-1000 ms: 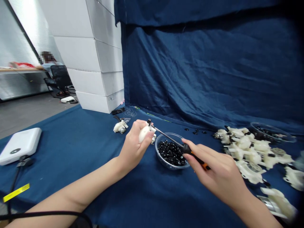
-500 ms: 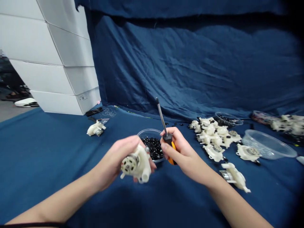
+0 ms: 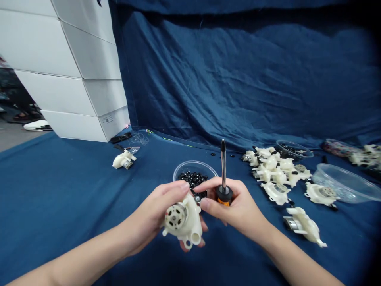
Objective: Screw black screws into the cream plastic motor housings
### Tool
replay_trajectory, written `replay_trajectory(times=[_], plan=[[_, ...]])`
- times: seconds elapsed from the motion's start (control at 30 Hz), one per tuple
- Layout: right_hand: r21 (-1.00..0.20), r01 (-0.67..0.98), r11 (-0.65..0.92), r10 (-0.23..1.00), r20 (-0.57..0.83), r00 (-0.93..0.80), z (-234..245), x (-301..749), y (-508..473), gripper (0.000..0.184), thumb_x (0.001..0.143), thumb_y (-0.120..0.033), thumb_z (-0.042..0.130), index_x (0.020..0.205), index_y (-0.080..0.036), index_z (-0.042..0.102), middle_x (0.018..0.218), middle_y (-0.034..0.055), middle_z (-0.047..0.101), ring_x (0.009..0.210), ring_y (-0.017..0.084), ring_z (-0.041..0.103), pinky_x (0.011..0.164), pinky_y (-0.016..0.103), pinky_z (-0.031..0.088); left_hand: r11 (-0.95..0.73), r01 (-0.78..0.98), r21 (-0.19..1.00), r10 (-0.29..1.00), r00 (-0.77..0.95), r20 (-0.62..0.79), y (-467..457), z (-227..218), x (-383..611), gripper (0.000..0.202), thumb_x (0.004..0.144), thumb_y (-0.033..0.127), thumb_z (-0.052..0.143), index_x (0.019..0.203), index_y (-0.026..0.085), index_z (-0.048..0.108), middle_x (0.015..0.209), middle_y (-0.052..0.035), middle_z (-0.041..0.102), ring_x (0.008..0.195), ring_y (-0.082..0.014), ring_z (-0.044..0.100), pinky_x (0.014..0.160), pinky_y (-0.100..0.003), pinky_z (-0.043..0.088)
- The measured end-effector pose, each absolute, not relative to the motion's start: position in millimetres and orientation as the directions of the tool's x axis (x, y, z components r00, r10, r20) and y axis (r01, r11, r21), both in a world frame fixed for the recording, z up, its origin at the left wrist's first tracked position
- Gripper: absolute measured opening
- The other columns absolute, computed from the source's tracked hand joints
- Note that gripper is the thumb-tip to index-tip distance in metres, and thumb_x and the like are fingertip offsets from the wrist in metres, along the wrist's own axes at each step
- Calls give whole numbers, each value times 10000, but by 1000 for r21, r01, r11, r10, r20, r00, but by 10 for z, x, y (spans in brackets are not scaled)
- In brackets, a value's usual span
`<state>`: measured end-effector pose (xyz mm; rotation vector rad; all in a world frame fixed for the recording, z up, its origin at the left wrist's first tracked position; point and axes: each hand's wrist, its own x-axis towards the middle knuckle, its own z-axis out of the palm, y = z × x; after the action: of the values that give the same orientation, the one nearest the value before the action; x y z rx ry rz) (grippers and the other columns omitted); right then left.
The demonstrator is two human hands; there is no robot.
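Note:
My left hand [image 3: 154,216] is closed around a white plastic motor housing [image 3: 183,221] whose round metal motor end faces me. My right hand [image 3: 238,208] grips a screwdriver [image 3: 223,174] with an orange and black handle, shaft pointing straight up. Its thumb and forefinger pinch at a small part on the housing's upper right corner [image 3: 197,198]. Just behind the hands stands a clear bowl of small black parts [image 3: 195,176].
Several white motor housings [image 3: 275,171] lie at the right, one nearer me [image 3: 303,227]. A large clear bowl [image 3: 345,183] and a smaller dish [image 3: 293,149] stand at the far right. One lone housing [image 3: 123,159] lies left. White boxes [image 3: 71,75] stack behind.
The left hand carried the housing from beside the bowl toward me and turned its motor end to face me. The screwdriver left the housing and swung upright; the right hand's fingers now touch the housing.

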<state>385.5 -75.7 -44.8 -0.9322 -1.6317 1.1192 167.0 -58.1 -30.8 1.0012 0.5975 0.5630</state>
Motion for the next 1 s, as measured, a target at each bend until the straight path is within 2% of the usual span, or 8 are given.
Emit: replay_trajectory(times=[0.1, 0.2, 0.37, 0.43, 0.53, 0.77, 0.93, 1.0], plan=[[-934, 74, 351, 904, 317, -288, -472, 3853, -730, 190, 920, -360, 845, 1061, -233, 850, 701, -37, 608, 502, 58, 490, 470, 199, 392, 347, -160, 924, 723, 674, -154, -590, -315, 1691, 463, 994, 637, 665, 944, 178, 631, 825, -135, 817, 713, -283, 823, 559, -283, 621], [-892, 89, 442, 873, 406, -271, -481, 3857, -701, 169, 893, -320, 870, 1036, -232, 856, 785, -14, 666, 591, 83, 561, 545, 223, 471, 285, -151, 947, 757, 642, -125, -584, -333, 1688, 487, 958, 658, 703, 884, 187, 608, 787, -106, 805, 677, -278, 812, 554, -289, 621], [-828, 106, 550, 804, 491, -336, -488, 3911, -673, 230, 868, -264, 912, 1091, -258, 858, 924, 15, 758, 771, 123, 664, 737, 268, 558, 259, -119, 958, 761, 637, -127, -581, -335, 1659, 511, 915, 687, 740, 874, 192, 621, 779, -86, 801, 674, -263, 802, 576, -294, 623], [-808, 88, 583, 771, 516, -373, -487, 3921, -665, 217, 851, -266, 934, 1053, -252, 858, 959, 19, 776, 823, 132, 694, 796, 278, 575, 280, -86, 956, 740, 654, -158, -583, -334, 1652, 505, 915, 678, 744, 878, 189, 624, 775, -93, 805, 664, -251, 793, 581, -290, 622], [-796, 75, 601, 748, 527, -403, -475, 3906, -654, 204, 837, -345, 949, 955, -214, 848, 915, 25, 785, 832, 144, 716, 808, 285, 591, 322, -35, 946, 699, 683, -213, -575, -358, 1654, 492, 913, 659, 747, 889, 180, 638, 747, -98, 800, 638, -249, 782, 559, -283, 606], [-798, 96, 595, 754, 514, -409, -485, 3859, -640, 360, 862, -556, 891, 871, -202, 828, 829, 44, 796, 771, 177, 731, 768, 333, 624, 292, -26, 956, 718, 666, -201, -471, -488, 1671, 469, 861, 619, 787, 791, 177, 648, 673, -80, 755, 602, -262, 751, 517, -284, 557], [-767, 147, 625, 756, 548, -358, -529, 3839, -581, 339, 897, -561, 856, 878, -226, 813, 888, 47, 812, 839, 195, 746, 823, 350, 615, 316, 75, 946, 723, 627, -291, -428, -413, 1672, 458, 897, 621, 754, 811, 173, 713, 643, -91, 757, 523, -265, 722, 475, -299, 549], [-747, 206, 632, 767, 564, -308, -515, 3839, -557, 290, 918, -511, 848, 895, -225, 814, 917, 40, 815, 852, 187, 744, 855, 342, 601, 291, 52, 955, 752, 605, -262, -427, -367, 1681, 522, 903, 679, 733, 877, 157, 747, 735, -133, 800, 598, -298, 770, 506, -312, 578]])
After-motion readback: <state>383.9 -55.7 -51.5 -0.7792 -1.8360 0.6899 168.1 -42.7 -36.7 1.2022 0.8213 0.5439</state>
